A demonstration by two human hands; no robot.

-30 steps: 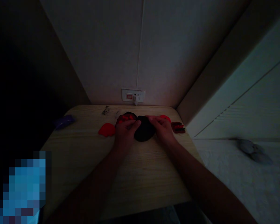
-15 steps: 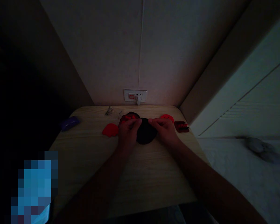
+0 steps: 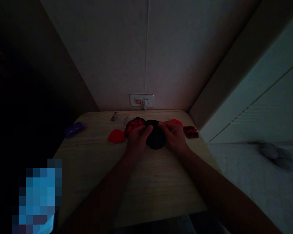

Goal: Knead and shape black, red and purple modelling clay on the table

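Both the left hand [image 3: 137, 138] and right hand [image 3: 174, 135] pinch a black disc [image 3: 155, 136] by its edges, seemingly just above the wooden table [image 3: 146, 185].

From your head, the single camera looks forward and down across the tabletop [image 3: 151, 185] to the wall [image 3: 112, 58], which fills the upper middle. Your forearms rise from the lower edge, nearest the lens; your left hand [image 3: 137, 139], right hand [image 3: 174, 136] and the black disc [image 3: 156, 136] sit farther off, just below centre.
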